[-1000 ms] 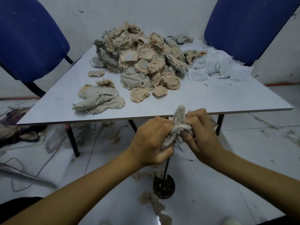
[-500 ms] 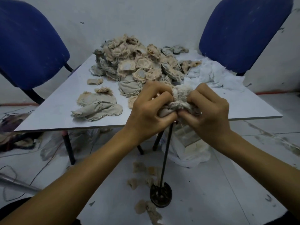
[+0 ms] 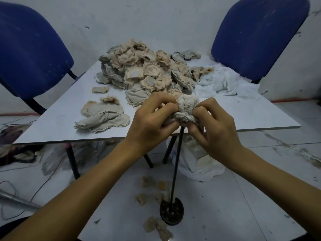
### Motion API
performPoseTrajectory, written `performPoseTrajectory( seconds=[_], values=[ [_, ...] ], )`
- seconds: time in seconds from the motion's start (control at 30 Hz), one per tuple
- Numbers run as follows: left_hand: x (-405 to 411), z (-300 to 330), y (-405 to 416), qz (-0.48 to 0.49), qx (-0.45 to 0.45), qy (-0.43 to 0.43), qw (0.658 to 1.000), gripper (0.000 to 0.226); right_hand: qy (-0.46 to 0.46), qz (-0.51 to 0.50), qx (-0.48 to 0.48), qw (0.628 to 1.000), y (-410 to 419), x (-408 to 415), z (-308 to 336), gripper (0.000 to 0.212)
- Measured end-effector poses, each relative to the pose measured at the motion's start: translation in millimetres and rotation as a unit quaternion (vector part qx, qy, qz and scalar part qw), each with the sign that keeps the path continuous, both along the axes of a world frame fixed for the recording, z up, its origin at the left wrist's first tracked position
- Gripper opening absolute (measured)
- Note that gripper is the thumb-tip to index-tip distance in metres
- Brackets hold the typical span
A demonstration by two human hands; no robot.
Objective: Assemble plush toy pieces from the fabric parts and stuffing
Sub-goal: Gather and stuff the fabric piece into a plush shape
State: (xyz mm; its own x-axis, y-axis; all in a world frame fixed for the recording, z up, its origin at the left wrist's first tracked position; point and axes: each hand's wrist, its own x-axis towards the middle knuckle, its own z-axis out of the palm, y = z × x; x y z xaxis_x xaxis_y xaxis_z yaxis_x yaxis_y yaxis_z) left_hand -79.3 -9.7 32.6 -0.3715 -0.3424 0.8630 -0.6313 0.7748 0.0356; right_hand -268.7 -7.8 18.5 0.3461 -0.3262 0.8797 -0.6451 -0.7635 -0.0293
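A fuzzy grey-white plush piece (image 3: 186,106) sits on top of a thin black upright rod (image 3: 176,160) that rises from a round black base (image 3: 171,213) on the floor. My left hand (image 3: 151,124) grips the piece's left side with curled fingers. My right hand (image 3: 213,131) pinches its right side. Its lower part is hidden between my fingers. On the white table (image 3: 57,122) lies a big heap of beige and grey fabric parts (image 3: 145,72), with a few flat grey pieces (image 3: 102,117) nearer me.
White stuffing or cloth (image 3: 227,82) lies at the table's back right. Blue chairs stand at left (image 3: 29,54) and right (image 3: 258,35). A white bag (image 3: 196,162) sits under the table. Fabric scraps (image 3: 147,190) and wires (image 3: 10,193) lie on the floor.
Both hands have risen from below the table edge up along the rod. More of the fuzzy side of the plush piece now shows between my fingers.
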Motion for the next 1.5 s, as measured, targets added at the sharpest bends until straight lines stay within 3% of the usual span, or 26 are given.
performPoseTrajectory(
  seconds=[0.13,0.3,0.43,0.53,0.63,0.8,0.97,1.07,1.27,1.4,1.5],
  values=[
    [0,-12,3,0.008,-0.007,-0.037,0.999,0.008,0.018,0.011,0.007,1.000,2,0,-12,0.011],
    [0,-36,8,0.020,0.006,-0.096,0.995,0.009,0.044,0.023,0.082,0.995,2,-2,-43,0.014],
    [-9,-62,17,0.038,0.037,-0.057,0.997,0.012,-0.009,0.045,0.122,0.991,6,-1,-67,0.008],
    [-11,-77,22,0.020,0.068,-0.056,0.996,0.005,-0.033,0.060,0.146,0.987,7,2,-79,0.005],
    [-9,-79,27,0.001,0.098,-0.063,0.993,0.013,-0.047,0.072,0.174,0.981,10,4,-84,0.003],
    [6,-40,14,-0.014,0.033,-0.099,0.994,0.021,0.021,0.086,0.124,0.988,4,-2,-50,0.009],
    [4,6,2,0.005,-0.040,-0.019,0.999,0.031,-0.033,0.103,0.062,0.992,-4,8,5,0.021],
    [-1,13,-1,0.012,-0.035,0.002,0.999,0.025,-0.040,0.080,0.054,0.995,-7,7,11,0.018],
    [-4,-3,0,-0.033,-0.023,-0.062,0.997,0.017,0.010,0.084,0.043,0.996,-11,-8,-11,0.024],
    [1,-18,-1,-0.040,0.000,-0.115,0.993,0.012,0.041,0.076,0.084,0.993,-11,-11,-30,0.025],
    [0,-46,6,-0.043,0.065,-0.128,0.989,0.009,0.065,0.088,0.135,0.985,-6,-12,-57,0.022]
  ],
)
